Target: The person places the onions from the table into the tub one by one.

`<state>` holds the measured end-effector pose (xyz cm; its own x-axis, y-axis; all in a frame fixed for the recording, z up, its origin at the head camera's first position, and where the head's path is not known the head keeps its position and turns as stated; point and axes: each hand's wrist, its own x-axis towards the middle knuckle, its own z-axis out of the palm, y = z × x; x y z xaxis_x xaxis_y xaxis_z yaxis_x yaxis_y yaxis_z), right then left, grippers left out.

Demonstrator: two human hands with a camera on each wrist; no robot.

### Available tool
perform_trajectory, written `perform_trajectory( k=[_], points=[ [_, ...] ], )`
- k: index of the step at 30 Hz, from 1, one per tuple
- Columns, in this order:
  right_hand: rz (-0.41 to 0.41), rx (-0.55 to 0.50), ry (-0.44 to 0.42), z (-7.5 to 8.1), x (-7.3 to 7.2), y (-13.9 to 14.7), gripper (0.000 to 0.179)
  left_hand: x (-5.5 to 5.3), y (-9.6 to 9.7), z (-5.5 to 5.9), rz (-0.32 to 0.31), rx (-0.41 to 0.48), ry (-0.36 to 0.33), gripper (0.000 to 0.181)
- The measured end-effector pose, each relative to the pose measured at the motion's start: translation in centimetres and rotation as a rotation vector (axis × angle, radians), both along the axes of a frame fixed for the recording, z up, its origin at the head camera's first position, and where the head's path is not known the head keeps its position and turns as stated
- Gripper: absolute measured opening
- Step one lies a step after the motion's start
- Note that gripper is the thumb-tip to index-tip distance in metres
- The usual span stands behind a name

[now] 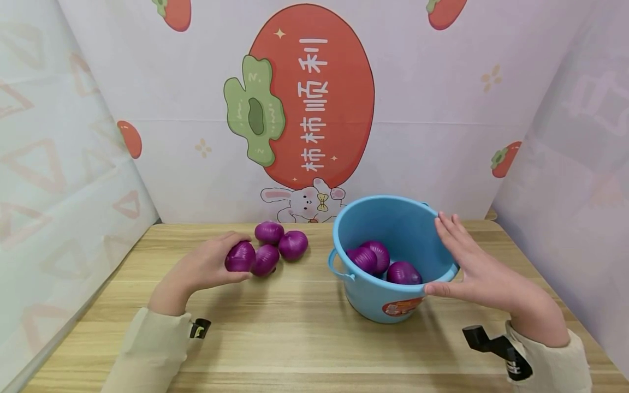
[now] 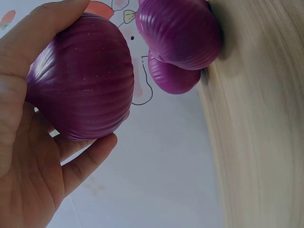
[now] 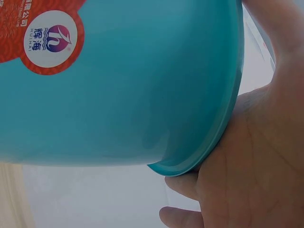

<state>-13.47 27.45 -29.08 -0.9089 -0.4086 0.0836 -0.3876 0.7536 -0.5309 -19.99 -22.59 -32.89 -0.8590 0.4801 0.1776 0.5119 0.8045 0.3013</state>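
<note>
My left hand (image 1: 203, 265) grips a purple onion (image 1: 240, 256), with the thumb on one side and the fingers on the other. In the left wrist view this onion (image 2: 85, 78) fills the grasp and shows ribbed, shiny skin. Beside it on the table are three more purple onions (image 1: 293, 245) in a close cluster. To the right stands a light blue bucket (image 1: 388, 299), upright, with three purple onions (image 1: 404, 273) visible inside. My right hand (image 1: 474, 270) rests against the bucket's right rim, fingers extended and thumb at the front; the right wrist view shows the palm touching the rim (image 3: 223, 128).
The light wood table (image 1: 275, 338) runs back to a white printed backdrop (image 1: 196, 180) with persimmon and rabbit drawings. Pale cloth side walls (image 1: 44, 180) stand at left and right. A blue handle (image 1: 339, 267) hangs at the bucket's left side.
</note>
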Motion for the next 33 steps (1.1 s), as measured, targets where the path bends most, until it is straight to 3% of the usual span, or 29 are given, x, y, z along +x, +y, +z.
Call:
perform_trajectory(
  k=[17, 33],
  points=[
    [-0.002, 0.001, 0.002, 0.0, 0.0, 0.0, 0.12, 0.4, 1.1, 0.9, -0.02, -0.003, 0.058, 0.064],
    [-0.003, 0.004, 0.0, 0.0, 0.0, 0.0, 0.12, 0.3, 3.0, 1.6, -0.063, 0.041, 0.068, 0.069]
  ],
)
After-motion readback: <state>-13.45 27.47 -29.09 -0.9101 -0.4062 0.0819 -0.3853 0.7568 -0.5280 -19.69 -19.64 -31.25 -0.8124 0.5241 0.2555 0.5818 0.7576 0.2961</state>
